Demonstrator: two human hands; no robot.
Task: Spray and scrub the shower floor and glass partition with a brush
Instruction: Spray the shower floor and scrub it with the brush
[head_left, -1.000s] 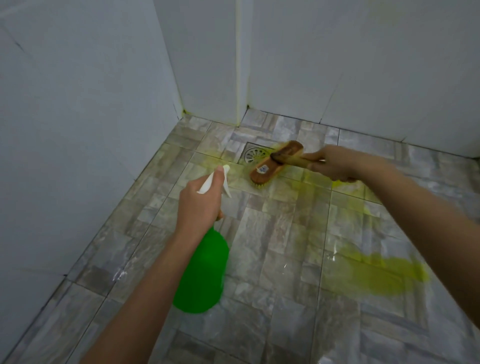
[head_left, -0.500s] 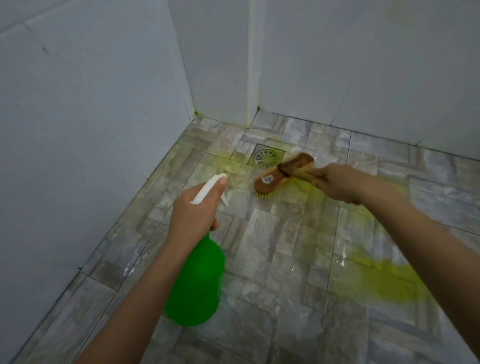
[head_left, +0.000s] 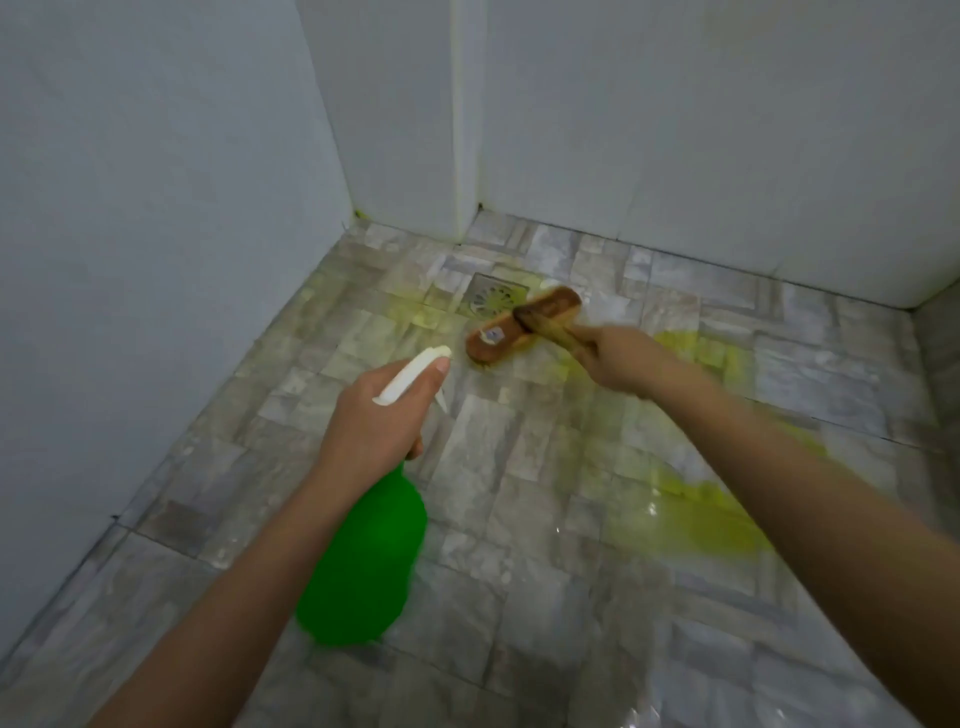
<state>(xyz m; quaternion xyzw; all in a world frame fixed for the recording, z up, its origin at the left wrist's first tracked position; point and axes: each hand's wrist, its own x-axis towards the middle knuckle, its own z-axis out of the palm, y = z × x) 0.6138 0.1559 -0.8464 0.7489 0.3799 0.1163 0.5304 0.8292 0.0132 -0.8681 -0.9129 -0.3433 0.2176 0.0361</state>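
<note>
Left grip (head_left: 374, 415): fingers curled round the neck of a green bottle (head_left: 363, 561), one fingertip up against the white spray head (head_left: 413, 371). The nozzle points toward 1 o'clock and the bottle body trails toward 6 o'clock over the floor (head_left: 498, 467). Right grip (head_left: 618, 358): clenched round the handle of the brush (head_left: 519, 325), arm reaching in from 4 o'clock. The brush head lies bristles-down on the tiles near the far corner, at 12 o'clock from the bottle, its long axis running 8 to 2 o'clock, with a small label on its back. The drain (head_left: 493, 299) is just beside the brush head at its 11 o'clock; cannot tell whether they touch. Yellow-green liquid (head_left: 691, 525) pools at 4 o'clock on the floor, with thinner streaks round the drain and brush. Tiles are wet and glinting. Right grip and brush are slightly blurred.
</note>
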